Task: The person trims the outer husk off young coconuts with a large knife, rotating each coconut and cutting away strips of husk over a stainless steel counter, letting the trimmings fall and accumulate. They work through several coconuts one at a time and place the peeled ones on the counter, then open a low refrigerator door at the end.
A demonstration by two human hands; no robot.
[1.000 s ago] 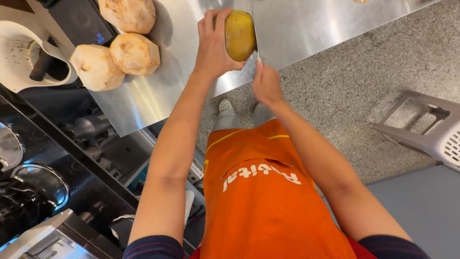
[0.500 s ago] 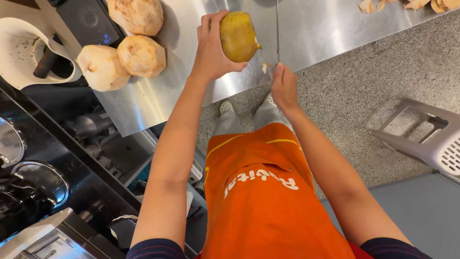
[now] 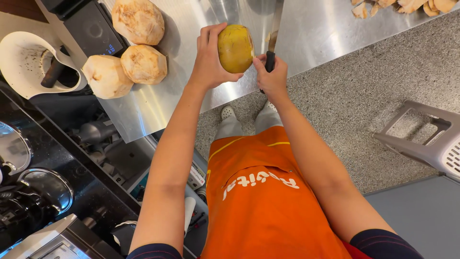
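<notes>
Left hand (image 3: 209,60) wraps fingers around one yellow-green round coconut (image 3: 235,48); right hand (image 3: 272,76) grips a black-handled knife (image 3: 271,45) beside it. Three pale peeled coconuts (image 3: 125,57) lie left of it.

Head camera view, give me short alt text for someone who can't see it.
A person in an orange apron holds a yellow-green coconut in the left hand over a steel counter, while the right hand grips a knife against it. Three husked coconuts sit nearby.
</notes>
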